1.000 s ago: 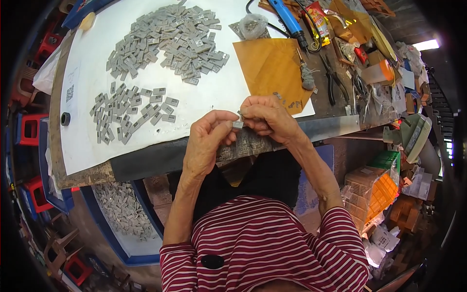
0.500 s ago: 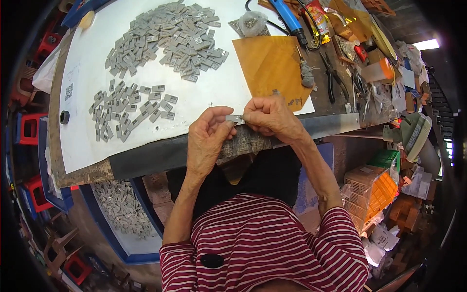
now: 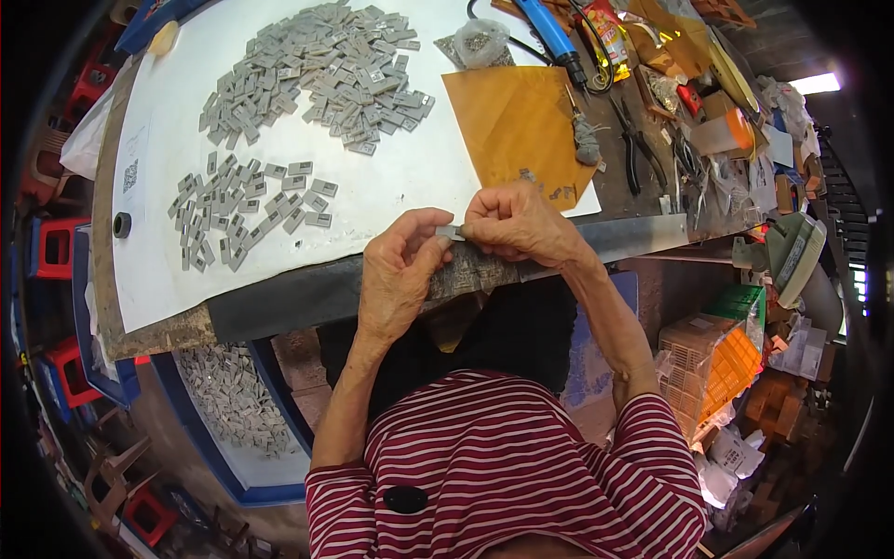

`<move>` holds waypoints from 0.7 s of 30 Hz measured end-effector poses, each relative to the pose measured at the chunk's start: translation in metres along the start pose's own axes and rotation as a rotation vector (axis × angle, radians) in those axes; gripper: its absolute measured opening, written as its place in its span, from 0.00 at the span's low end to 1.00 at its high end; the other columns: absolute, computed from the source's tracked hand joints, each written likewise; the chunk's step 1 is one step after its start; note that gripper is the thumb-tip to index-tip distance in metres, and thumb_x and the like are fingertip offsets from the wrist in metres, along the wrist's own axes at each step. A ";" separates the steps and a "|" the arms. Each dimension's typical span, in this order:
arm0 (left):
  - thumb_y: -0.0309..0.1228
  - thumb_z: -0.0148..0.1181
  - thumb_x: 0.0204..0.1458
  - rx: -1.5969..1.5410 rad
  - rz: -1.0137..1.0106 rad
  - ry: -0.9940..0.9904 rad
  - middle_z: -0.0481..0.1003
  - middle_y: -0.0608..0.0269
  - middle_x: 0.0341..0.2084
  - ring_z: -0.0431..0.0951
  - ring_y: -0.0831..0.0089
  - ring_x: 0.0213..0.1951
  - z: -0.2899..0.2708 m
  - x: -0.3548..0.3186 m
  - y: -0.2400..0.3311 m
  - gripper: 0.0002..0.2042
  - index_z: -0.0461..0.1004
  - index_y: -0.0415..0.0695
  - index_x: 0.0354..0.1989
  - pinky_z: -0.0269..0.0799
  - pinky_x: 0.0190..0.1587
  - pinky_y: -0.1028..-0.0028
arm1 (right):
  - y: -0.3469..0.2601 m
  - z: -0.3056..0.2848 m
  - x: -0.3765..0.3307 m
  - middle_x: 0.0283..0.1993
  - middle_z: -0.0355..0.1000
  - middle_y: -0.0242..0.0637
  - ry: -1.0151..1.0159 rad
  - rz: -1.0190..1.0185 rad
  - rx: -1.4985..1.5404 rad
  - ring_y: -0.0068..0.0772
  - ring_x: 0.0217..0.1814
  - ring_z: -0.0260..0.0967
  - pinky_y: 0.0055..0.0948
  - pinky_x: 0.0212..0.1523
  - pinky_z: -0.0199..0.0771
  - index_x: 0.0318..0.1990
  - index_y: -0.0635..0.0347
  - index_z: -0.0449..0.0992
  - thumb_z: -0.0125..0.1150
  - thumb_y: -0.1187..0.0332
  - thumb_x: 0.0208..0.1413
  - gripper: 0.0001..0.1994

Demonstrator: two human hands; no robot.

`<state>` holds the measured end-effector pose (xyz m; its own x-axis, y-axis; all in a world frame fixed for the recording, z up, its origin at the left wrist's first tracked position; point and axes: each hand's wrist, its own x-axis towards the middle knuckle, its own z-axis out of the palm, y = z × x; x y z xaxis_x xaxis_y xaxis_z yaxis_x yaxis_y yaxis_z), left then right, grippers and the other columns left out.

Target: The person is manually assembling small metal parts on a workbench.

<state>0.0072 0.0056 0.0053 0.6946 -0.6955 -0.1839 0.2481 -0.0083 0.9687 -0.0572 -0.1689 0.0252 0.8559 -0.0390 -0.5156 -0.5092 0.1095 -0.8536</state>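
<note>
Between my two hands, just above the table's front edge, is a small grey rectangular piece (image 3: 451, 232). My left hand (image 3: 402, 265) pinches its left end between thumb and fingers. At its right end the fingers of my right hand (image 3: 521, 224) are closed, and a small dark bit shows at their tips, too small to name. Right of my hands, a brown sheet (image 3: 507, 121) carries a few tiny metal bits (image 3: 562, 194). Similar grey pieces lie loosely spread (image 3: 247, 207) to the left, with a large heap (image 3: 326, 70) of them farther back.
White paper (image 3: 154, 270) covers the table's left part. At the back right are a blue power screwdriver (image 3: 549, 33), a bag of small parts (image 3: 480, 45) and black-handled pliers (image 3: 638, 149). A blue bin (image 3: 247, 494) of grey pieces stands below on the left. A dark ring (image 3: 122, 224) lies on the left.
The grey piece has tilted slightly, its right end lower, and my left fingers have closed farther over it. Both hands stay in nearly the same place.
</note>
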 end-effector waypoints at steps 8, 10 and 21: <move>0.21 0.54 0.51 0.012 -0.017 -0.008 0.73 0.67 0.27 0.71 0.83 0.28 -0.002 0.000 0.000 0.10 0.71 0.35 0.41 0.68 0.32 0.85 | -0.003 0.002 0.001 0.17 0.63 0.26 -0.043 -0.029 -0.043 0.12 0.12 0.56 0.13 0.10 0.53 0.25 0.62 0.69 0.56 0.70 0.49 0.06; 0.21 0.54 0.50 0.033 -0.015 -0.010 0.73 0.67 0.27 0.72 0.83 0.27 -0.002 0.000 -0.001 0.09 0.72 0.35 0.41 0.68 0.32 0.85 | -0.003 0.004 0.001 0.17 0.63 0.26 -0.023 -0.032 -0.047 0.13 0.12 0.57 0.13 0.10 0.55 0.27 0.63 0.69 0.56 0.71 0.49 0.05; 0.20 0.54 0.50 -0.050 -0.024 -0.023 0.74 0.65 0.28 0.73 0.83 0.27 -0.003 0.001 0.000 0.09 0.72 0.35 0.41 0.68 0.31 0.85 | 0.002 0.009 0.001 0.17 0.64 0.27 -0.003 -0.141 0.005 0.13 0.14 0.59 0.13 0.11 0.59 0.30 0.67 0.70 0.54 0.75 0.51 0.03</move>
<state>0.0100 0.0076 0.0042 0.6727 -0.7117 -0.2024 0.2982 0.0104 0.9545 -0.0562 -0.1594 0.0236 0.9191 -0.0513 -0.3908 -0.3839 0.1080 -0.9170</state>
